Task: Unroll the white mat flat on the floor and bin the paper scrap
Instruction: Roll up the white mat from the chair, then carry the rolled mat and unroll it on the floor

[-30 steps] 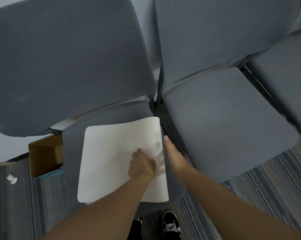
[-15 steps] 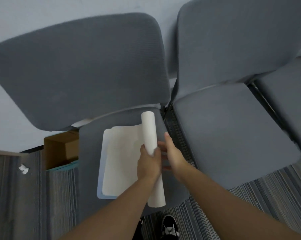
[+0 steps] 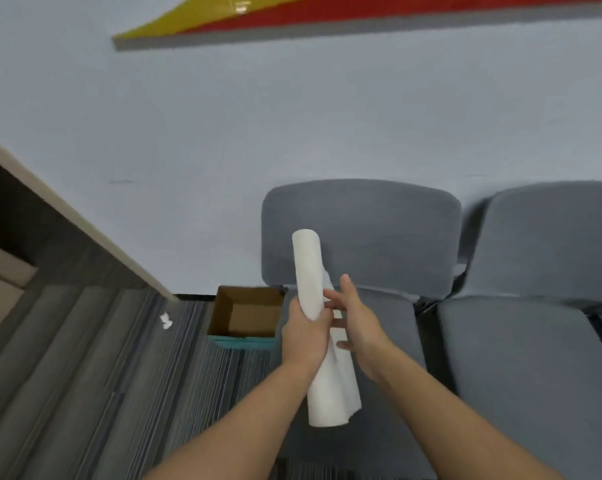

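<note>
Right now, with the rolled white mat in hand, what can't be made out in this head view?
- Middle of the rolled white mat: wrapped by the left hand.
- Right hand fingers: motion-blurred, so contact is unclear.
- Small white paper scrap: too small to make out.
- Brown cardboard box: right side behind the mat and hand.

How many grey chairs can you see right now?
2. One grey fabric chair stands behind the rolled white mat; a second grey chair sits beside it at the right edge, partly cropped. More may lie out of frame.
</note>
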The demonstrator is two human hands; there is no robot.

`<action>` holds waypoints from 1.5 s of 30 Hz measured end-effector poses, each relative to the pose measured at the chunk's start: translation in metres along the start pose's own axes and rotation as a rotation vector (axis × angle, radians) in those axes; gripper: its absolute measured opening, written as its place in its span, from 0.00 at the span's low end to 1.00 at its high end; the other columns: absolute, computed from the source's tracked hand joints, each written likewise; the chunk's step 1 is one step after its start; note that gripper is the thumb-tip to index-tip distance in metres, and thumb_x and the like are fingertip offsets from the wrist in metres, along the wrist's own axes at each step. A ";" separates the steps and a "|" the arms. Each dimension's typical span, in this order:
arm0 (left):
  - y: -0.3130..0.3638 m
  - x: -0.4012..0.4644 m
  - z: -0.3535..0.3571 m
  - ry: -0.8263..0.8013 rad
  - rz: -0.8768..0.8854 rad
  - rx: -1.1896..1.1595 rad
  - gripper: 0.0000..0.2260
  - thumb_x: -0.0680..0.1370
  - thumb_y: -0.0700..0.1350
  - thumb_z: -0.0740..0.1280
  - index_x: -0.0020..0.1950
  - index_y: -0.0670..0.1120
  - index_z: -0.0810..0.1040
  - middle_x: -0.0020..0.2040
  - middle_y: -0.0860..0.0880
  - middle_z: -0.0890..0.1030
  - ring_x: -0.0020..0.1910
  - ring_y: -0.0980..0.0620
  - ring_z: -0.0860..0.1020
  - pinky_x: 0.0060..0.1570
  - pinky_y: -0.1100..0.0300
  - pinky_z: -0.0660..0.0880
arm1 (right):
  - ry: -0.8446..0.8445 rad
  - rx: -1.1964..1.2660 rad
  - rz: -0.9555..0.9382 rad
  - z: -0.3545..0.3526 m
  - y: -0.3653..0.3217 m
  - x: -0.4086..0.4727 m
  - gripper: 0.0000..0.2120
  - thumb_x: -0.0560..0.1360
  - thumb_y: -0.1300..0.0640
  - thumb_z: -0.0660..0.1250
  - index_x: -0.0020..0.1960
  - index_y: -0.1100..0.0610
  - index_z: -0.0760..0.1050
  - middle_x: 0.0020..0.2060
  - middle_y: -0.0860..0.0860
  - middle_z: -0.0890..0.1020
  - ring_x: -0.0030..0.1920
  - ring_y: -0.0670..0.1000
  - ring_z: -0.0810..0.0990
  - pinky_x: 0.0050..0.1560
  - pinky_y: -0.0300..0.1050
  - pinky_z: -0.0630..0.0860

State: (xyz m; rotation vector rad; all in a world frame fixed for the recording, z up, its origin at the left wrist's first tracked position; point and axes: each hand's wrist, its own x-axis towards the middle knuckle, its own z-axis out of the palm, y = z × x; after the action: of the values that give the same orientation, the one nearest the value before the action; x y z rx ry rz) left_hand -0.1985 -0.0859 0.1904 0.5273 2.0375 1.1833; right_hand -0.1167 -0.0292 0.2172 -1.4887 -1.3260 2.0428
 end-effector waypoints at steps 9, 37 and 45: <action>0.032 0.013 -0.195 0.062 0.059 -0.193 0.16 0.73 0.54 0.69 0.59 0.54 0.75 0.50 0.54 0.82 0.47 0.56 0.81 0.43 0.60 0.76 | -0.115 -0.123 -0.122 0.181 -0.069 -0.037 0.18 0.78 0.34 0.52 0.55 0.40 0.76 0.48 0.38 0.80 0.45 0.40 0.79 0.40 0.42 0.73; -0.047 0.163 -0.804 0.306 -0.018 -0.187 0.22 0.72 0.56 0.70 0.63 0.49 0.73 0.52 0.49 0.82 0.47 0.49 0.82 0.52 0.46 0.79 | -0.467 -0.254 -0.137 0.816 -0.128 -0.014 0.27 0.76 0.31 0.52 0.65 0.46 0.72 0.52 0.50 0.82 0.49 0.49 0.82 0.38 0.41 0.75; -0.052 0.264 -0.908 0.272 0.004 -0.146 0.22 0.74 0.54 0.69 0.66 0.50 0.73 0.53 0.50 0.82 0.49 0.51 0.82 0.52 0.49 0.79 | -0.469 -0.206 -0.121 0.940 -0.153 0.062 0.30 0.74 0.29 0.52 0.68 0.45 0.69 0.57 0.51 0.79 0.56 0.52 0.78 0.58 0.53 0.76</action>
State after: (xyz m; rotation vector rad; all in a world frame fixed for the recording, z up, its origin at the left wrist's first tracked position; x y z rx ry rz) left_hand -1.0527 -0.4648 0.3435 0.3131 2.1516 1.4590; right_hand -0.9959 -0.3782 0.3442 -0.9962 -1.7977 2.3189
